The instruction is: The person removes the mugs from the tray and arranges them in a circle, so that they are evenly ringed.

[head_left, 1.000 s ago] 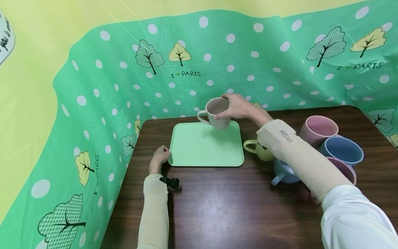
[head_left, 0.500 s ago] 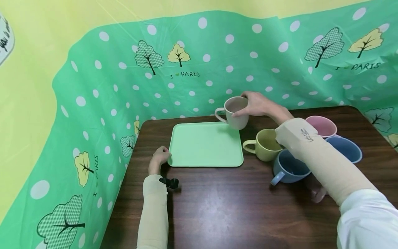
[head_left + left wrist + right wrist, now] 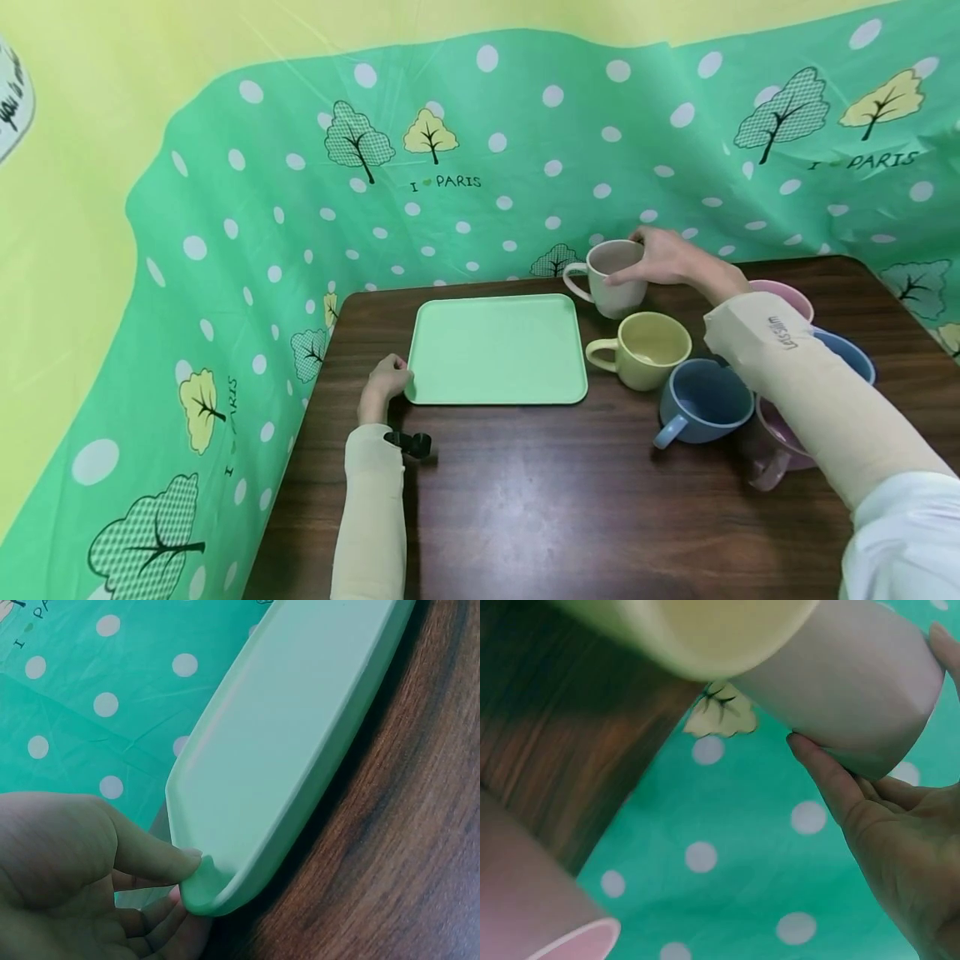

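At the tray's left near corner, my left hand (image 3: 385,387) pinches the rim of a light green tray (image 3: 495,350); in the left wrist view the thumb (image 3: 161,851) lies over the rim with fingers beneath. My right hand (image 3: 671,258) grips a pale grey-white mug (image 3: 617,298) from the right, around its rim, with the handle pointing left. That mug is upright beyond the tray's right far corner, just behind a yellow mug (image 3: 651,354). In the right wrist view, thumb and fingers spread across the grey-white mug's side (image 3: 855,682).
A blue mug (image 3: 705,400) stands right of the yellow one, with a dusky pink mug (image 3: 780,450) beside it. My right forearm (image 3: 810,375) partly covers another pink mug (image 3: 787,296) and a second blue mug (image 3: 851,357). A green polka-dot cloth (image 3: 465,225) hangs behind the wooden table (image 3: 510,517).
My right hand has carried the grey-white mug rightward, from over the tray to beyond its right edge, and slightly lower. The left hand has stayed at the tray corner.
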